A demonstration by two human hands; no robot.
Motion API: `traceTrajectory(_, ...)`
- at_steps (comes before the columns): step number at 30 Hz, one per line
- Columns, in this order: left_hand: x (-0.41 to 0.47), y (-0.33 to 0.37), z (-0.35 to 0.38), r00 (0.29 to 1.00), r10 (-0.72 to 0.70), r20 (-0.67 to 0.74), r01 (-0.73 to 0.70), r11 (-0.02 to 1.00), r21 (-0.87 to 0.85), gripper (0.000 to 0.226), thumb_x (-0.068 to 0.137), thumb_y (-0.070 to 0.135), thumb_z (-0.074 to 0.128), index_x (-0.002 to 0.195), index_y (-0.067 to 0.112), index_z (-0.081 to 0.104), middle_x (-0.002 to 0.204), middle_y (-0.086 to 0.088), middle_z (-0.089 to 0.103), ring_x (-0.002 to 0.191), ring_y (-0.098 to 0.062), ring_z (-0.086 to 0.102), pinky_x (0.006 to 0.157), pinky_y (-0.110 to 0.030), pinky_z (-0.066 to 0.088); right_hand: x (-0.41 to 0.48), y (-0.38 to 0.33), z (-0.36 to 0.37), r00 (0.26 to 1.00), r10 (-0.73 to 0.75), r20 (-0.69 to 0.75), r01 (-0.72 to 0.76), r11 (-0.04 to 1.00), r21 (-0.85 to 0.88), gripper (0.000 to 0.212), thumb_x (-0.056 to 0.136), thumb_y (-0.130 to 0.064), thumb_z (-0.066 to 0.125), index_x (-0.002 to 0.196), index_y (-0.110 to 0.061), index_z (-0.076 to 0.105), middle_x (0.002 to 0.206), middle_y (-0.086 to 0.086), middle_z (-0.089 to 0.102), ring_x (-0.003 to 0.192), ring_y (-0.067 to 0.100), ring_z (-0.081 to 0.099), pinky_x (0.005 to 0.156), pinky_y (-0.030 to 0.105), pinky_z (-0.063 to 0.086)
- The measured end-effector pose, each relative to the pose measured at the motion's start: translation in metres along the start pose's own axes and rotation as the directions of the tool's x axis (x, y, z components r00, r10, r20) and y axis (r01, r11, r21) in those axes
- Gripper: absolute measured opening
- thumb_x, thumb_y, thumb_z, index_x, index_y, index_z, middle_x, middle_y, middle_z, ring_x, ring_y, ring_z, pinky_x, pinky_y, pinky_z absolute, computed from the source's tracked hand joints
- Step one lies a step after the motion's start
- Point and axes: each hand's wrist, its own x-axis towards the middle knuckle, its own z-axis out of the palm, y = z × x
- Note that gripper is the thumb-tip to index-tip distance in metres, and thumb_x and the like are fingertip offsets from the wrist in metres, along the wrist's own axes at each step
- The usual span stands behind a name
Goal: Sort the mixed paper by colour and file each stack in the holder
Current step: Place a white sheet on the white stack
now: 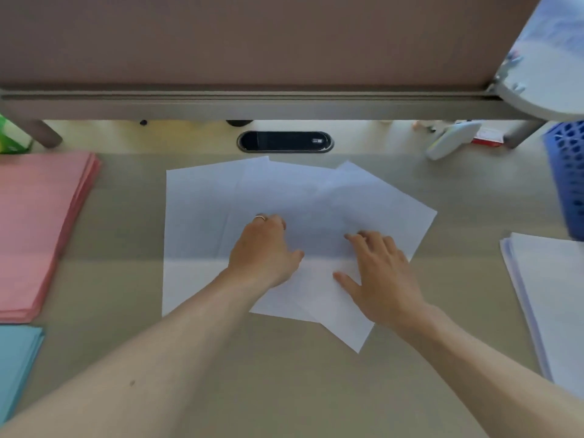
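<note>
I have both hands on the loose white paper sheets (221, 200) fanned askew at the centre of the beige table (126, 232), right hand (379, 273) flat and released, left hand (265, 248) curled with grip undeterminable; the neat white paper stack (550, 295) lies rightward, nearer my right hand.

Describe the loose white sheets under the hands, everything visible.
Several plain white paper sheets, thin and flat, lie fanned and overlapping at differing angles in the middle of the beige desk, corners sticking out near and far. No print shows. The left hand rests on them with fingers bent, tips hidden; the right hand lies spread flat on the right-hand sheets.
</note>
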Motion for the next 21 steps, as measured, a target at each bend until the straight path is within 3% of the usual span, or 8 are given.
traceTrajectory(5, 0.021, 0.014, 0.007, 0.979, -0.203, 0.03, 0.205, 0.976, -0.074, 0.071, 0.083, 0.04, 0.078, 0.132, 0.006, 0.04, 0.131, -0.012, 0.045, 0.094, -0.028, 0.055, 0.062, -0.03, 0.04, -0.003, 0.004, 0.014, 0.996, 0.016, -0.091, -0.014, 1.0, 0.02, 0.066, 0.089, -0.054, 0.059, 0.145, -0.023, 0.041, 0.14, 0.001, 0.044, 0.125, 0.028, 0.042, 0.097, 0.041, 0.039)
traceTrajectory(9, 0.029, 0.018, 0.013, 0.975, -0.221, 0.0, 0.221, 0.975, -0.016, 0.081, 0.082, 0.036, 0.08, 0.138, 0.001, 0.033, 0.136, -0.016, 0.044, 0.111, -0.034, 0.058, 0.073, -0.034, 0.045, -0.002, 0.005, 0.016, 0.994, 0.007, -0.111, -0.007, 1.0, 0.003, 0.067, 0.087, -0.054, 0.059, 0.143, -0.022, 0.042, 0.138, 0.002, 0.046, 0.122, 0.029, 0.045, 0.094, 0.041, 0.041)
traceTrajectory(14, 0.03, 0.021, 0.015, 0.975, -0.222, -0.009, 0.222, 0.975, 0.029, 0.092, 0.084, 0.036, 0.08, 0.147, -0.003, 0.026, 0.158, -0.019, 0.015, 0.138, -0.036, 0.037, 0.096, -0.042, 0.049, 0.003, 0.002, 0.01, 0.994, 0.011, -0.105, -0.012, 1.0, -0.009, 0.072, 0.085, -0.059, 0.06, 0.145, -0.024, 0.038, 0.136, 0.0, 0.045, 0.123, 0.026, 0.043, 0.097, 0.039, 0.04)
traceTrajectory(18, 0.035, 0.02, 0.011, 0.971, -0.239, 0.013, 0.236, 0.966, 0.106, 0.066, 0.081, 0.041, 0.078, 0.13, 0.005, 0.054, 0.156, -0.015, 0.02, 0.131, -0.032, 0.04, 0.092, -0.043, 0.046, 0.004, 0.004, 0.009, 0.994, 0.014, -0.113, -0.013, 1.0, 0.006, 0.074, 0.083, -0.06, 0.061, 0.145, -0.025, 0.039, 0.136, -0.001, 0.045, 0.123, 0.025, 0.042, 0.098, 0.039, 0.04)
traceTrajectory(21, 0.039, 0.019, 0.009, 0.981, -0.193, 0.013, 0.193, 0.981, -0.017, 0.052, 0.077, 0.045, 0.081, 0.111, 0.011, 0.063, 0.134, -0.012, 0.048, 0.11, -0.03, 0.057, 0.084, -0.037, 0.049, 0.002, 0.004, 0.011, 0.993, 0.023, -0.115, -0.021, 1.0, 0.017, 0.073, 0.085, -0.06, 0.06, 0.146, -0.026, 0.038, 0.139, -0.002, 0.043, 0.126, 0.024, 0.041, 0.1, 0.038, 0.038)
